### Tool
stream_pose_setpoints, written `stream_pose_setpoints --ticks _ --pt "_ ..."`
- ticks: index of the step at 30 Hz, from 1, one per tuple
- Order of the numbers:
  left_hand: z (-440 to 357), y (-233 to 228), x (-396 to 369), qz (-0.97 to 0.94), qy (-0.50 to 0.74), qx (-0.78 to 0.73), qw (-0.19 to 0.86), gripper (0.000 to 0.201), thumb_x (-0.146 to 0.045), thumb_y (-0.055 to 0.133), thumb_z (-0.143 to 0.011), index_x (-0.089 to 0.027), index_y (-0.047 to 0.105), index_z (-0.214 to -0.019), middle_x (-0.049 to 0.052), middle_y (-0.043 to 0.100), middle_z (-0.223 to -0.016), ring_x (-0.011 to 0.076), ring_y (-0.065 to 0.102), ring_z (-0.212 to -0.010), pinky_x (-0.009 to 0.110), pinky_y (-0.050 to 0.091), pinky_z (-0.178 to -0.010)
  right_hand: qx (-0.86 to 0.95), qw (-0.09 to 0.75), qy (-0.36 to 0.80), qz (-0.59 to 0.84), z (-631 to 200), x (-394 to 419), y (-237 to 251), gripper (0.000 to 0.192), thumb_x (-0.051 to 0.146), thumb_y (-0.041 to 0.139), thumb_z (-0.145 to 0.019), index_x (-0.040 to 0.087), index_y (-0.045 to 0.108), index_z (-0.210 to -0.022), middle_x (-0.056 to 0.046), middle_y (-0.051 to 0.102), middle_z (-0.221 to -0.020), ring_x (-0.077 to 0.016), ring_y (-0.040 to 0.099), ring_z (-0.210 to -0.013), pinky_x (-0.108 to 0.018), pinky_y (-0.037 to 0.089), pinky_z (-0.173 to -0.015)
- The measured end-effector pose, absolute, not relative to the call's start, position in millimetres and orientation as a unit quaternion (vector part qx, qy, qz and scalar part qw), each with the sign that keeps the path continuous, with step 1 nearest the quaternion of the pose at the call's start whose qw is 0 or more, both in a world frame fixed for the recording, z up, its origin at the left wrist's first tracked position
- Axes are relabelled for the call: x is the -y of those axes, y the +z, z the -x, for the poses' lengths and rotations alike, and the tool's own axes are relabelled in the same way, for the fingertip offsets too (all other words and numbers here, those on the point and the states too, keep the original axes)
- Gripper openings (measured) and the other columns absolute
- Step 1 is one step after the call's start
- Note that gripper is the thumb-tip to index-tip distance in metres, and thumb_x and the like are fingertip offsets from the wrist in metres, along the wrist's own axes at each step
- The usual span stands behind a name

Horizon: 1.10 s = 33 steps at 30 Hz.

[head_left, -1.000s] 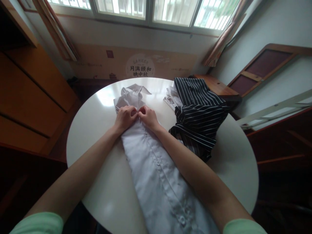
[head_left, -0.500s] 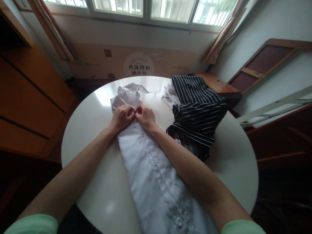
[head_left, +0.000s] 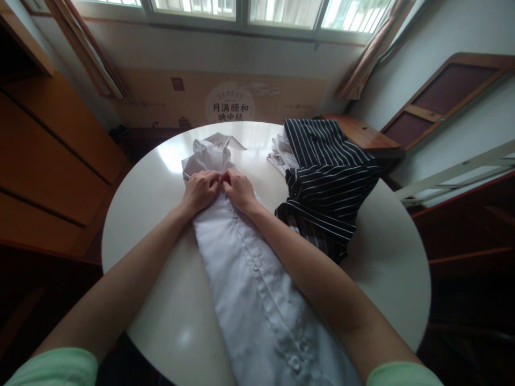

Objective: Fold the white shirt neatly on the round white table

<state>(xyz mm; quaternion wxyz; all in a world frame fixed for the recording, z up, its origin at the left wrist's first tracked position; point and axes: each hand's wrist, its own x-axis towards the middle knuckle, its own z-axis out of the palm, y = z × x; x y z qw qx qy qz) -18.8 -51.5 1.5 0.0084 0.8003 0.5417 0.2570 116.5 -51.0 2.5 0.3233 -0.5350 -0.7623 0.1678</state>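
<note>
The left hand [head_left: 201, 190] and right hand [head_left: 238, 188] both pinch the front of one white shirt [head_left: 249, 300] near its collar end [head_left: 211, 153]. It lies on one round desk [head_left: 173, 305], collar end towards the desk's far edge, its long axis slanting past the near edge. On the desk's right side lie one striped heap [head_left: 325, 185], garments uncountable, and one white bundle [head_left: 284, 153].

left hand [head_left: 201, 190] and right hand [head_left: 238, 190] have curled tighter (thumb gaps now hidden).
</note>
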Motion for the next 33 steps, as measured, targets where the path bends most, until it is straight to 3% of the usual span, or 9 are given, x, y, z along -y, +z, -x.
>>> stream_pose_setpoints --ticks 13,25,33 --pt "19.2 1.2 51.2 -0.804 0.295 -0.512 0.059 0.026 -0.026 0.048 -0.074 -0.015 0.067 -0.088 0.006 0.067 -0.076 0.0173 0.057 -0.065 0.027 0.042 -0.064 0.734 0.331 0.188 0.562 -114.6 54.6 5.4 0.020 0.012 0.040 -0.081 0.015 0.058 -0.089 -0.007 0.061 -0.094 -0.0153 0.055 -0.086 -0.027 0.042 -0.083" --pt "21.6 -2.7 47.7 -0.802 0.301 -0.511 0.073 0.029 -0.026 0.048 -0.079 -0.016 0.069 -0.097 0.008 0.071 -0.089 0.0200 0.063 -0.077 0.027 0.045 -0.070 0.733 0.340 0.191 0.557 -115.7 54.5 5.1 0.021 0.011 0.042 -0.080 0.015 0.057 -0.094 -0.008 0.062 -0.098 -0.0159 0.055 -0.089 -0.027 0.042 -0.083" --pt "24.6 -5.1 46.4 -0.802 0.295 -0.517 0.057 0.024 -0.026 0.048 -0.079 -0.018 0.070 -0.085 0.007 0.071 -0.086 0.0191 0.062 -0.076 0.027 0.045 -0.071 0.739 0.344 0.185 0.548 -116.6 55.7 5.4 0.023 0.013 0.042 -0.079 0.016 0.055 -0.098 -0.004 0.061 -0.089 -0.0146 0.054 -0.079 -0.027 0.042 -0.079"
